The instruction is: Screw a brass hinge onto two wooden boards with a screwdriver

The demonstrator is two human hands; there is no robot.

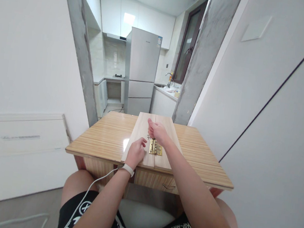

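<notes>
Two pale wooden boards, a left board (133,146) and a right board (165,162), lie side by side on the table with a seam between them. A brass hinge (156,147) lies flat over that seam. My right hand (157,131) is closed just beyond the hinge, thumb uppermost; whatever its curled fingers hold is hidden. Small dark metal pieces, perhaps screws (148,137), show just below it. My left hand (137,150) rests on the left board beside the hinge, its fingers loosely bent and apart, with nothing visible in them.
The glossy wood-grain table (100,137) has a drawer with a metal handle (169,186) at its front. A white cable (88,191) runs from the watch (125,167) on my left wrist down past my leg. A fridge (142,69) stands in the kitchen behind.
</notes>
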